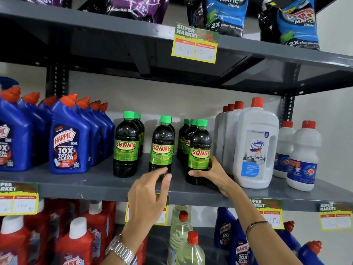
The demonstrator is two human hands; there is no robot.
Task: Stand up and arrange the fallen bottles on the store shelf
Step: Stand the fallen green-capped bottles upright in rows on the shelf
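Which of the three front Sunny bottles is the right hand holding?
The rightmost front Sunny bottle, next to the white Domex bottle. The right hand wraps its lower part. The left hand only reaches toward the middle one.

Blue Harpic bottles stand at left, white Domex jug at right, detergent pouches up top, price tag hangs.
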